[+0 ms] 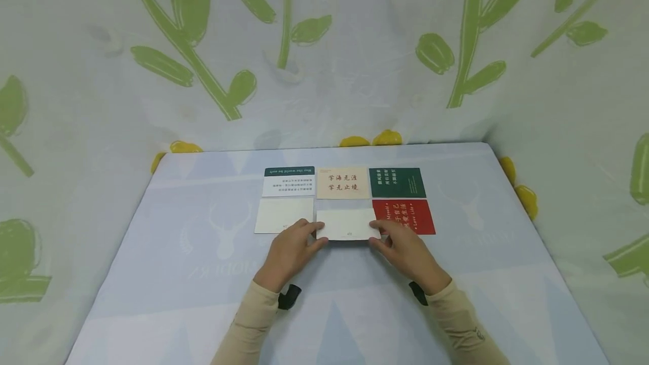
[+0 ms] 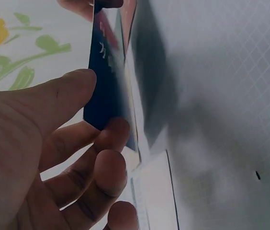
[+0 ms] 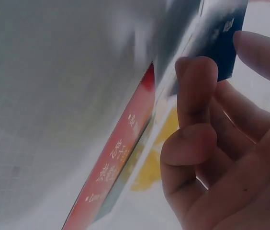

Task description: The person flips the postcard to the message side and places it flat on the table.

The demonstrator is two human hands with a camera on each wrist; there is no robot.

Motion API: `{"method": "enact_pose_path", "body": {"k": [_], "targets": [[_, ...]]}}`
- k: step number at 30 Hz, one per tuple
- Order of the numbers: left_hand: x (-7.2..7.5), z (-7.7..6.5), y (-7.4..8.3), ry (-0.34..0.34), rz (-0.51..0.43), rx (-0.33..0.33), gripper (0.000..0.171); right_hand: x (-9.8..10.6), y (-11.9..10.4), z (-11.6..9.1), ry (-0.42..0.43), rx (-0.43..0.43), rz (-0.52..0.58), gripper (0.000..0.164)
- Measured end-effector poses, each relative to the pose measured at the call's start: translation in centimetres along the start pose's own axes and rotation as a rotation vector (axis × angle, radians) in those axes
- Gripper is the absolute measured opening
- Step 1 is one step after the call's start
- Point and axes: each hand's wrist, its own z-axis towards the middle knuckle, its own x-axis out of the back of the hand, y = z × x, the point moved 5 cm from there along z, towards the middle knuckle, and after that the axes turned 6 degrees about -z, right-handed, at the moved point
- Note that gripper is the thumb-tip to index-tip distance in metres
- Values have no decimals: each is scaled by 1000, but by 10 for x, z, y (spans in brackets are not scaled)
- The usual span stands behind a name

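Left hand (image 1: 293, 252) and right hand (image 1: 405, 249) each pinch one end of the card (image 1: 347, 223) between thumb and fingertips, holding it tilted off the table (image 1: 152, 275), nearside of the cream card (image 1: 343, 183). Its right end overlaps the red card (image 1: 422, 218) in head view; lowering there could snag red, uneven release could skew it.
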Motion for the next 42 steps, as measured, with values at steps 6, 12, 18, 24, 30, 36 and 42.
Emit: {"method": "enact_pose_path", "body": {"k": [6,12,18,24,30,36,42], "targets": [[0,-3,-2,-55,-30,42,38,-1,0,1,-43,31,23,36],[-1,-2,-4,-61,-45,30,35,-2,1,3,-57,16,11,34],[-3,0,-6,-64,-51,31,34,-5,0,7,-81,-42,-29,37],[-6,2,-9,-69,-45,50,35,-7,-1,11,-80,-78,-60,37],[-9,5,-11,-69,-40,52,36,-9,-2,13,-91,-101,-77,38],[-12,7,-14,-76,-39,56,34,-10,0,18,-101,-112,-96,39],[-15,12,-17,-78,-26,72,34,-12,1,24,-115,-123,-124,41]]}}
